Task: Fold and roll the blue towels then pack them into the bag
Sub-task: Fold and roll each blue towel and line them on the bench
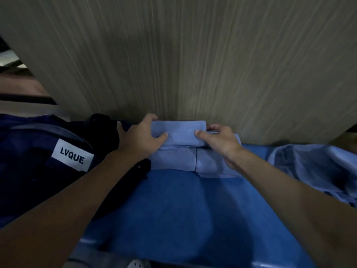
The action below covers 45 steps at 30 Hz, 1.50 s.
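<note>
Left hand (141, 136), right hand (218, 139) in pinch grips on opposite ends of rolled light-blue towel (179, 133), navy LVQUE bag (38, 151) alongside.

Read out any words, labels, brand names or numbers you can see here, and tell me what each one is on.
"LVQUE": black capitals on a white patch on the dark navy bag at the left.
Nothing else can be read: no writing shows on the rolled towel or on the wooden panel behind it.
</note>
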Tool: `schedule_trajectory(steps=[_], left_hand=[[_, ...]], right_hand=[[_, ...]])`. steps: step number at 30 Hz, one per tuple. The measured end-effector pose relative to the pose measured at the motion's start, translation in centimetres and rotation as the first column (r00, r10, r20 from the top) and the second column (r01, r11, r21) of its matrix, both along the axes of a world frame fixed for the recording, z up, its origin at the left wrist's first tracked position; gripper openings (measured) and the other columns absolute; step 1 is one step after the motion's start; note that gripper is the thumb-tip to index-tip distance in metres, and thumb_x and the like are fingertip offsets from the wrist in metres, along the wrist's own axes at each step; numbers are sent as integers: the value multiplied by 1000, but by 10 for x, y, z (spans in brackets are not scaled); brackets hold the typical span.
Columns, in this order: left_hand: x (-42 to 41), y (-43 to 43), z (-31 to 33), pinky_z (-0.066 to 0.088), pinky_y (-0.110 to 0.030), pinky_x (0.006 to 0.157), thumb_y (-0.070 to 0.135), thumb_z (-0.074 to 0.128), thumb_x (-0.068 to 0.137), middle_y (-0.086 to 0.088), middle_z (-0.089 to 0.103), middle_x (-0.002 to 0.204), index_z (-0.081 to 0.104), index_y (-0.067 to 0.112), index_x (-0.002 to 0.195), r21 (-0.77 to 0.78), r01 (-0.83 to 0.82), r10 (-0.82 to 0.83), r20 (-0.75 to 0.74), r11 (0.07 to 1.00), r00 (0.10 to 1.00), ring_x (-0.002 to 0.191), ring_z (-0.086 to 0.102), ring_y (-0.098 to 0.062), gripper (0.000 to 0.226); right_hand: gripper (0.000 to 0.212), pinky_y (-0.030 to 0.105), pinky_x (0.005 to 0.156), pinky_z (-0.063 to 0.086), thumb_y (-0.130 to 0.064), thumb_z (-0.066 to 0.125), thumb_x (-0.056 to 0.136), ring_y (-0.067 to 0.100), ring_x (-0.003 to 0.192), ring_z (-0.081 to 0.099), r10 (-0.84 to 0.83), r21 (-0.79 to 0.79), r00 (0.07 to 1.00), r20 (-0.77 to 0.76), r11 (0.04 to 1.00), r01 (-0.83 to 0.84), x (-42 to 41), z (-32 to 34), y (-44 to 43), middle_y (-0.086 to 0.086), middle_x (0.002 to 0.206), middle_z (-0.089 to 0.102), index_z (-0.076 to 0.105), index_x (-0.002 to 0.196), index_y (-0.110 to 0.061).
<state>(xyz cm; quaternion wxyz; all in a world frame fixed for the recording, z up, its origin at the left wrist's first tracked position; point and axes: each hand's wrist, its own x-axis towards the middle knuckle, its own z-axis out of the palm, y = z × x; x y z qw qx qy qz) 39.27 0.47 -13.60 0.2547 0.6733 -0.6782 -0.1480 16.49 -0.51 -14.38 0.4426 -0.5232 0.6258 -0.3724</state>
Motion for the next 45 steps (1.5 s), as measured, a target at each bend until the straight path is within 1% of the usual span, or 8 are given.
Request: schedule_trajectory(steps=[3,8,16,24,29,35,40,45], left_hand=[[6,-9,-9,-9,-62,114,53,53,91,4,68,106,47,34,130,3,-5,5,74,1000,997,114,56,-20,44],[5,-7,-19,-9,-64,114,64,51,87,2,59,123,40,38,139,8,-24,22,211,1000,977,132,40,-20,59],[3,-8,-27,-3,-69,112,70,51,83,0,53,133,37,38,140,22,-26,19,254,999,967,136,35,-22,67],[-24,-2,6,5,-62,115,64,58,83,5,51,131,56,30,127,-115,50,-21,242,992,970,129,42,-20,56],[-98,8,38,35,-48,105,64,52,79,4,64,113,64,26,112,-188,282,-252,169,941,953,110,57,-20,52],[-236,33,51,48,-42,92,58,55,72,1,66,105,66,24,105,-160,485,-486,38,860,873,103,62,-23,49],[-332,55,42,48,-42,91,54,68,73,3,66,107,65,27,105,-62,655,-657,-23,753,753,104,61,-21,42],[-379,67,36,35,-42,99,56,72,76,7,52,134,56,31,128,99,702,-694,300,705,655,126,47,-21,60]], right_hand=[[40,43,103,39,-70,69,61,15,102,62,22,3,978,-207,1000,-22,6,-15,-15,-14,88,70,60,88,-42],[42,36,83,24,-70,53,80,20,112,47,-9,-103,753,-658,992,-78,13,-16,-12,-15,80,59,63,98,-33],[50,34,81,24,-74,50,79,21,104,50,-22,-103,752,-659,993,-61,16,-28,-13,-4,82,64,60,85,-24],[52,38,92,28,-69,56,81,16,104,58,-24,-109,803,-595,993,-51,-8,-1,17,-11,88,66,64,107,-25],[30,45,99,40,-49,65,83,18,100,64,-126,-213,850,-511,977,16,-66,22,49,-11,83,66,67,101,-25],[14,39,86,43,-39,63,84,23,99,61,-354,-404,676,-647,910,90,-182,47,107,-5,93,71,66,90,-26],[39,38,88,28,-48,64,81,26,115,41,-404,-355,490,-772,915,194,-262,47,147,-2,119,56,60,115,-27],[53,33,81,18,-63,66,74,21,119,33,-242,-217,465,-851,970,108,-308,32,168,-12,130,45,55,120,-40]])
